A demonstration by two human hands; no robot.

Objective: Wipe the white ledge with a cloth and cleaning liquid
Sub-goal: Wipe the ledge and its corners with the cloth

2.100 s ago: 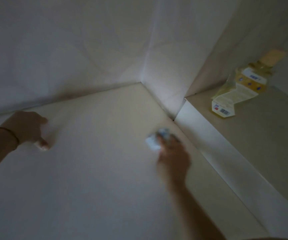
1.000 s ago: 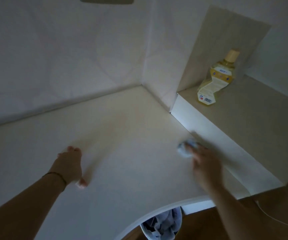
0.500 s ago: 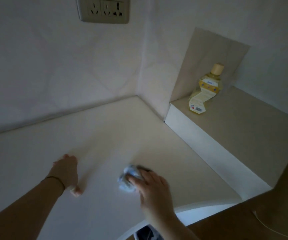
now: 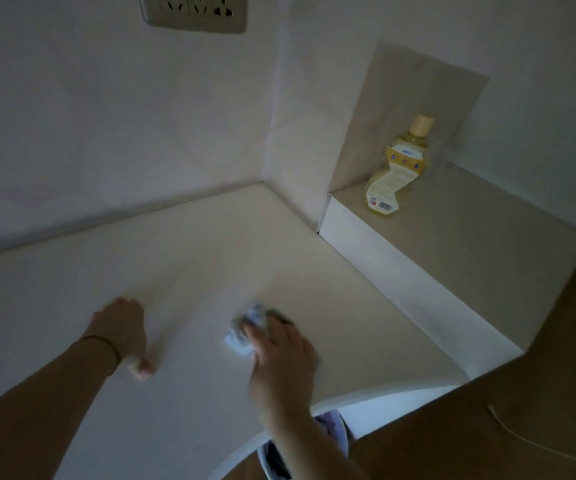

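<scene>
my right hand (image 4: 281,355) is reaching forward, fingers curling around a crumpled pale blue cloth (image 4: 245,332), pressing it onto the white ledge (image 4: 210,265) near centre. my left hand (image 4: 120,327) is bracing to its left, fingers tucked under; their grip i cannot tell. the yellow liquid bottle (image 4: 397,168) is standing far right.

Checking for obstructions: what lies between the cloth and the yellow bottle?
Between cloth and bottle, only bare ledge and the step's white face, per head view.

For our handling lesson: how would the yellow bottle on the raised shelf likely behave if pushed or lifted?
The yellow bottle stands upright, tall and narrow-waisted, so a high push would probably tip it. It seems full of liquid, so likely heavy.
</scene>
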